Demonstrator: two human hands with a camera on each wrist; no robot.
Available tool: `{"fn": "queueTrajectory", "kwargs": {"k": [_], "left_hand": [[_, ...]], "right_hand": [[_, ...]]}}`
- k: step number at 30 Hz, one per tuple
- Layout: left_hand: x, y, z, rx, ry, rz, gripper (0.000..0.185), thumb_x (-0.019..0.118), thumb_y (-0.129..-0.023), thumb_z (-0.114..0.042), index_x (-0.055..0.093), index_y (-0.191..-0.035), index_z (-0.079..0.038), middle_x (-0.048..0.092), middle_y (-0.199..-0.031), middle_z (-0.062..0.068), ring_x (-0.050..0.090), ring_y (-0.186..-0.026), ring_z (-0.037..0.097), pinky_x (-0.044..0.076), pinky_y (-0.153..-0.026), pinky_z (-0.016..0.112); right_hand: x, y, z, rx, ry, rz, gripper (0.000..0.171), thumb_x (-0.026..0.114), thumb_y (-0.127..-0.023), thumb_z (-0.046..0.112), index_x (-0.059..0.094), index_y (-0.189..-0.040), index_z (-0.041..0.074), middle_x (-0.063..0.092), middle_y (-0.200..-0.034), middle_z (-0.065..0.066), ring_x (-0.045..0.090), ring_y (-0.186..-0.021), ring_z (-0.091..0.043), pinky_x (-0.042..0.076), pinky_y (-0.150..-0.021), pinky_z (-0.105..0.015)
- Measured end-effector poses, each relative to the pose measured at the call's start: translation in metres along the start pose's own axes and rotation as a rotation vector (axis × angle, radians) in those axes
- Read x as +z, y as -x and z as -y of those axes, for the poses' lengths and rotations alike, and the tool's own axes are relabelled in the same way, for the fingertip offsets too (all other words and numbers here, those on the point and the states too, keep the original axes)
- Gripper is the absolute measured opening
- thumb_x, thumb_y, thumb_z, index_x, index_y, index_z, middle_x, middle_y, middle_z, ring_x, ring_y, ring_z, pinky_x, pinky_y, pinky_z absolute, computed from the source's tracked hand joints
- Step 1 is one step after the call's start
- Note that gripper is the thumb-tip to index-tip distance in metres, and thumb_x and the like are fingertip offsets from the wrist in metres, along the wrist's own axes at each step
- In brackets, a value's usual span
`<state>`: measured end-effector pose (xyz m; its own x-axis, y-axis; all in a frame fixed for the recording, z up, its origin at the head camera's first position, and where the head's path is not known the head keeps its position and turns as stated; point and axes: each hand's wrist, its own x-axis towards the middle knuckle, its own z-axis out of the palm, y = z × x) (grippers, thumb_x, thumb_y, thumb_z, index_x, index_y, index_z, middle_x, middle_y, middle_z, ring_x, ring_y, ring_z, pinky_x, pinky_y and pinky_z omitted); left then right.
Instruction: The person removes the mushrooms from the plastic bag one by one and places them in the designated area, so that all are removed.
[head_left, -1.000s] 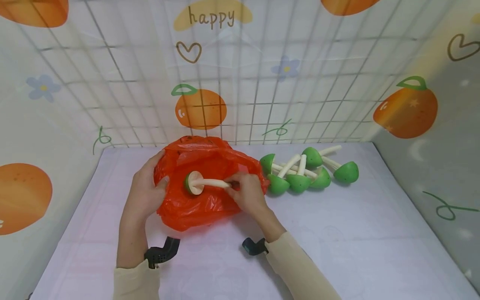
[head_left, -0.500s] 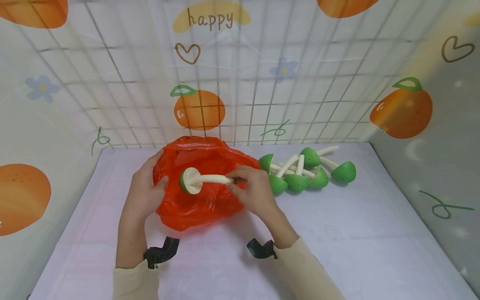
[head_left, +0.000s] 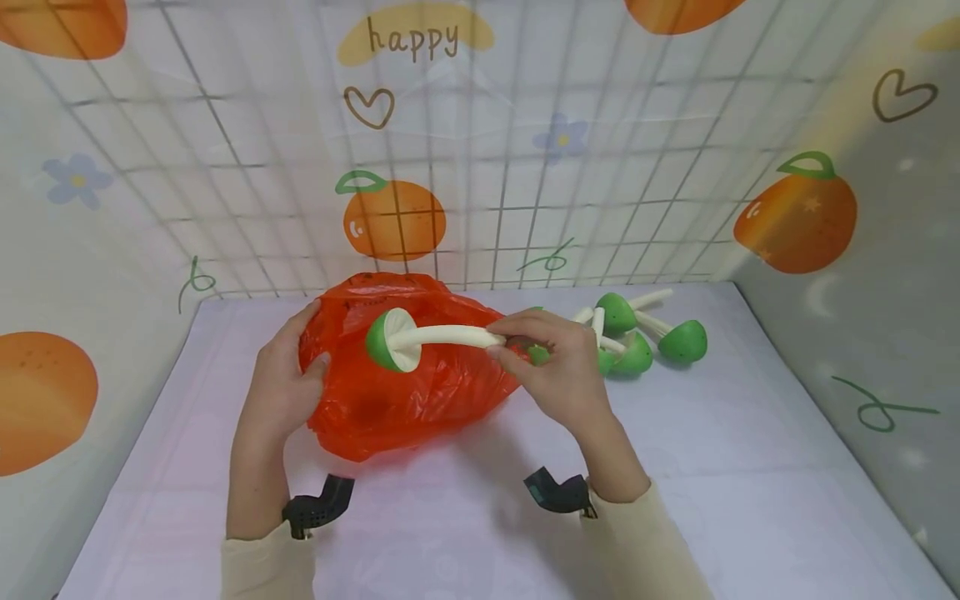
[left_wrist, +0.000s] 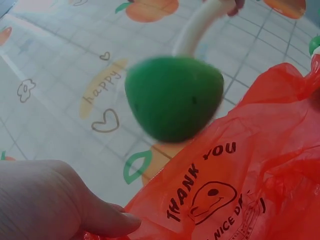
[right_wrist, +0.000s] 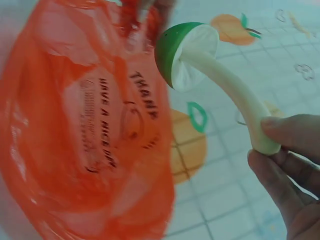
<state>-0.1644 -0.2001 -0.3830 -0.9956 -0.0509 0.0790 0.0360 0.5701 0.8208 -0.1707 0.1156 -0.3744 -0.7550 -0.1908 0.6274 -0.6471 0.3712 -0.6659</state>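
mushroom toy [head_left: 420,340] pinched by stem end in right hand [head_left: 558,371] fingers, cap over mouth of orange bag [head_left: 405,375]. left hand [head_left: 281,392] fingers clamped on bag rim. not yet inside; more green mushrooms [head_left: 645,337] beyond right fingers on surface.

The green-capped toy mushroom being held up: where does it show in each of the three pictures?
Head: the mushroom is centre-left, above the orange bag, stem pinched by the right hand.
Left wrist: its blurred cap fills the upper middle.
Right wrist: upper centre.
Shared landmark: the orange bag.
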Motion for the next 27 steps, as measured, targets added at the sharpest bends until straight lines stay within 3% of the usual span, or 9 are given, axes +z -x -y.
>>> {"fn": "queueTrajectory", "kwargs": {"k": [4,8,19,27], "left_hand": [[0.000,0.000,-0.001,0.005,-0.005,0.000,0.075,0.059,-0.103,0.000,0.025,-0.168,-0.015,0.037,-0.166,0.014,0.040,-0.147,0.039,0.048,-0.108,0.061],[0.001,0.000,-0.001,0.018,-0.006,-0.003,0.075,0.059,-0.103,0.001,0.026,-0.168,-0.013,0.039,-0.165,0.015,0.042,-0.145,0.040,0.048,-0.107,0.060],[0.003,0.002,0.000,0.017,-0.011,-0.001,0.077,0.060,-0.102,0.001,0.025,-0.169,-0.016,0.039,-0.165,0.015,0.043,-0.144,0.040,0.051,-0.104,0.061],[0.004,0.001,-0.001,0.017,-0.011,0.005,0.078,0.060,-0.102,0.002,0.025,-0.169,-0.016,0.039,-0.165,0.015,0.043,-0.144,0.041,0.051,-0.104,0.061]], "right_hand": [[-0.018,-0.001,-0.001,-0.031,-0.110,-0.069,0.026,0.085,-0.078,-0.015,0.081,-0.100,-0.002,0.077,-0.093,-0.010,0.072,-0.080,-0.015,0.061,-0.078,-0.023],[-0.034,-0.002,-0.004,-0.040,-0.135,-0.145,0.027,0.082,-0.077,-0.021,0.079,-0.100,-0.008,0.076,-0.093,-0.019,0.072,-0.084,-0.012,0.062,-0.081,-0.024],[-0.079,0.001,-0.023,0.027,0.002,-0.330,0.024,0.079,-0.081,-0.020,0.078,-0.103,-0.011,0.076,-0.096,-0.010,0.071,-0.081,-0.008,0.059,-0.086,-0.020],[-0.111,0.009,-0.041,0.224,0.140,-0.503,0.021,0.082,-0.086,-0.007,0.081,-0.107,-0.004,0.077,-0.096,0.004,0.071,-0.081,-0.005,0.057,-0.088,-0.017]]}}
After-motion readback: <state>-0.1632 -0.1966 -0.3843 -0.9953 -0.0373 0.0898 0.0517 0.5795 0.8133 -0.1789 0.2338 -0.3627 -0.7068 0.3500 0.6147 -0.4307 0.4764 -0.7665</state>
